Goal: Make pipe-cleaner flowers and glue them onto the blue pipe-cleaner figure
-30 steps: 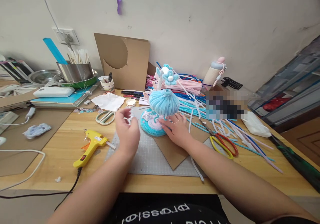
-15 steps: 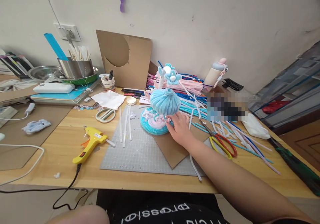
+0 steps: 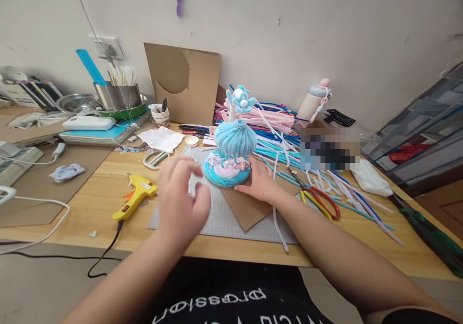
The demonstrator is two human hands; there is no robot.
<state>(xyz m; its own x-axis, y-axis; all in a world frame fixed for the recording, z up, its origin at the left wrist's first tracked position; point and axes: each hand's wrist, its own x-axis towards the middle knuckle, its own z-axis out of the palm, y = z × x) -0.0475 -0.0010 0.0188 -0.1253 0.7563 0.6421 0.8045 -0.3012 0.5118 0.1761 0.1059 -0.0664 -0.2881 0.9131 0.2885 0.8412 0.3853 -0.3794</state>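
A pipe-cleaner ornament (image 3: 236, 138) stands upright in the middle of the table, with a pleated blue dome, blue-and-white flowers on top and a round blue base with pink and white parts. My right hand (image 3: 259, 182) grips the right edge of that base, thumb at the front, fingers partly hidden behind. In front of the ornament, to its left, my left hand (image 3: 183, 198) is in the air over the grey cutting mat (image 3: 217, 218). Its fingers are bent and apart from the thumb, slightly blurred, and nothing shows in them. A cardboard piece (image 3: 246, 208) lies under the base.
Left of the mat lies a yellow hot glue gun (image 3: 135, 196) with its cord off the table edge. Scissors (image 3: 321, 201) with red and yellow handles lie at right, beside loose pipe cleaners (image 3: 278, 121). A cardboard sheet (image 3: 202, 83) leans on the wall. Pale-handled scissors (image 3: 155, 160) lie behind.
My left hand has come into view from below and risen over the mat. My right hand has shifted from the ornament's front decorations to the right edge of its base.
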